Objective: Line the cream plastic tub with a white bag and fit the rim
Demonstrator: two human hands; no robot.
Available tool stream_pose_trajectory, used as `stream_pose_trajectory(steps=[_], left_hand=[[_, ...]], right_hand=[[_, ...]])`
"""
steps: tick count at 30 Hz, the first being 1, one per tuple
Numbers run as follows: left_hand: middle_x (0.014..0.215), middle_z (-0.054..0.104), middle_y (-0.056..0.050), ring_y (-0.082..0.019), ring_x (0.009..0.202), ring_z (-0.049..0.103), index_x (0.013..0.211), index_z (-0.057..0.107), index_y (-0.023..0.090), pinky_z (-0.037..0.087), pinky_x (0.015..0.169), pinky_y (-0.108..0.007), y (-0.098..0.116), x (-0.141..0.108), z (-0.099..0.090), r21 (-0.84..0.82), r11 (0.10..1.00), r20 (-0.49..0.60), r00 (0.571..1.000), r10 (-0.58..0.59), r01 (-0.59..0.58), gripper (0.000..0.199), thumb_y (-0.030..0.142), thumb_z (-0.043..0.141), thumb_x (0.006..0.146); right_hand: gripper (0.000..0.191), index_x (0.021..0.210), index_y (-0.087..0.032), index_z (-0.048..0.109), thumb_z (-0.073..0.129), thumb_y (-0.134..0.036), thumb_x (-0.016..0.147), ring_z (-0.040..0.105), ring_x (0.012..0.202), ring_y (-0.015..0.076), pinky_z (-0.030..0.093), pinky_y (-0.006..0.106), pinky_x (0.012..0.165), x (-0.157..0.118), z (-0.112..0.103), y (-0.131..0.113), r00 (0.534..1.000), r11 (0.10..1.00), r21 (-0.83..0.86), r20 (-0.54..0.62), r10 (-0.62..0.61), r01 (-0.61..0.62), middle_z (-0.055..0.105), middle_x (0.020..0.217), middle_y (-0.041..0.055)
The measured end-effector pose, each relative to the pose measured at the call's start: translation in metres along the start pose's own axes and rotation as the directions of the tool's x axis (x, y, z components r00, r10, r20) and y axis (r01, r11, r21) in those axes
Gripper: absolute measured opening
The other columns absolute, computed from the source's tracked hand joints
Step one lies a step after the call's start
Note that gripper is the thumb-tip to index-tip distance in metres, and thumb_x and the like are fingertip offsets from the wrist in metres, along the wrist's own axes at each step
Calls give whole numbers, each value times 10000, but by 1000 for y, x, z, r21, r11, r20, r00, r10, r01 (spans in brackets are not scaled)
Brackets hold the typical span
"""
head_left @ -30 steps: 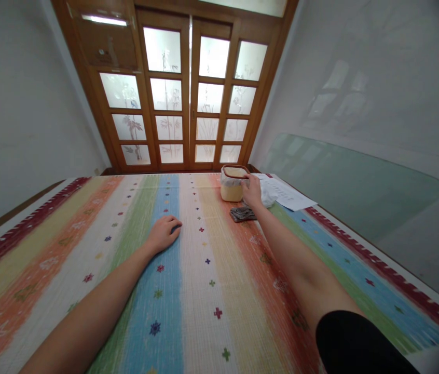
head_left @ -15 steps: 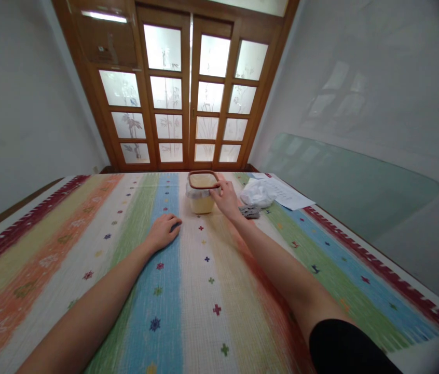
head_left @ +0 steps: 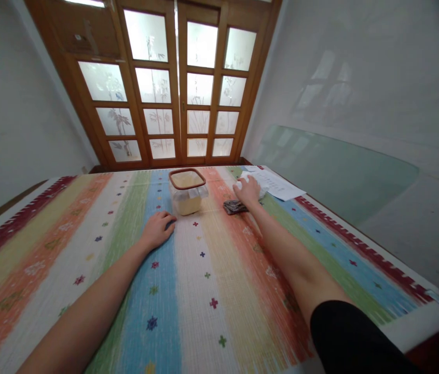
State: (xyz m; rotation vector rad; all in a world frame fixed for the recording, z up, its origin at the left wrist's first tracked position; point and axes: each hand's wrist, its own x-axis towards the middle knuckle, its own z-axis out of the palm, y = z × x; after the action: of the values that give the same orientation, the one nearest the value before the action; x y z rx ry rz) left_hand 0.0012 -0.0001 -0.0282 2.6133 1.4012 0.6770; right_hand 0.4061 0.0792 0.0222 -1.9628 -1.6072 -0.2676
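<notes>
A small yellowish bin [head_left: 189, 203] with a brown rim and a clear plastic liner stands upright on the striped tablecloth [head_left: 200, 291]. My left hand [head_left: 159, 229] rests on the cloth just in front of the bin's left side, its fingers loosely curled and the thumb a little apart, with nothing in it. To the right of the bin, my right hand [head_left: 248, 191] has its fingers bent over a crumpled white plastic bag [head_left: 262, 188] and grips it. A dark grey folded cloth [head_left: 235, 207] lies just below that hand.
Printed white sheets [head_left: 284, 189] lie on the table behind and right of the bag. A pale green glass panel [head_left: 332, 174] is along the right wall. Wooden doors with frosted panes stand beyond the table's far edge.
My right hand has let go of the bin's rim and moved right onto the white bag. The view has shifted slightly. My left hand stays resting on the cloth.
</notes>
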Motion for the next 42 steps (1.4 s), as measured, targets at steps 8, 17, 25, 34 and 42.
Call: stream_pose_trajectory(steps=[8,17,25,34,42], left_hand=[[1144,662,-101,-283,1091,596,1180,731,234,461,996,-448,0,3,3,9,1000,-10,1000,-3,3,292,330,534,986],[1196,658,-110,-279,1145,607,1251,695,225,480,1042,-451,2,3,3,-1,1000,-25,999,-22,22,329,319,542,976],[1527,501,-123,-289,1389,506,1439,548,215,400,1212,-471,3,0,4,-74,997,-66,998,3,-8,503,323,582,948],[1563,480,-134,-325,1455,455,1532,438,215,350,1251,-512,-1,5,8,-105,992,-105,992,-74,63,617,302,587,940],[1563,487,-135,-294,1467,453,1571,383,216,336,1256,-494,1,4,4,-186,979,-149,982,-117,88,665,291,580,941]], right_hand=[[422,1291,-174,675,530,-435,993,580,1215,307,459,386,1007,-19,25,19,965,994,-107,262,-7,36,648,1285,172],[393,1261,-211,661,469,-472,1040,599,1168,285,469,359,953,-72,28,-72,932,975,-17,297,-208,223,640,1232,144],[410,1319,-215,587,525,-477,1011,625,1140,293,499,357,867,-96,8,-107,905,954,19,311,-289,298,606,1291,141],[305,1206,-198,662,421,-268,1032,631,1100,288,469,403,981,-52,-26,-111,909,856,315,-72,-410,411,688,1173,133],[219,1061,-238,728,579,-388,1006,611,1125,273,380,447,1083,-20,-32,-150,735,629,435,-122,-667,644,726,1126,89]])
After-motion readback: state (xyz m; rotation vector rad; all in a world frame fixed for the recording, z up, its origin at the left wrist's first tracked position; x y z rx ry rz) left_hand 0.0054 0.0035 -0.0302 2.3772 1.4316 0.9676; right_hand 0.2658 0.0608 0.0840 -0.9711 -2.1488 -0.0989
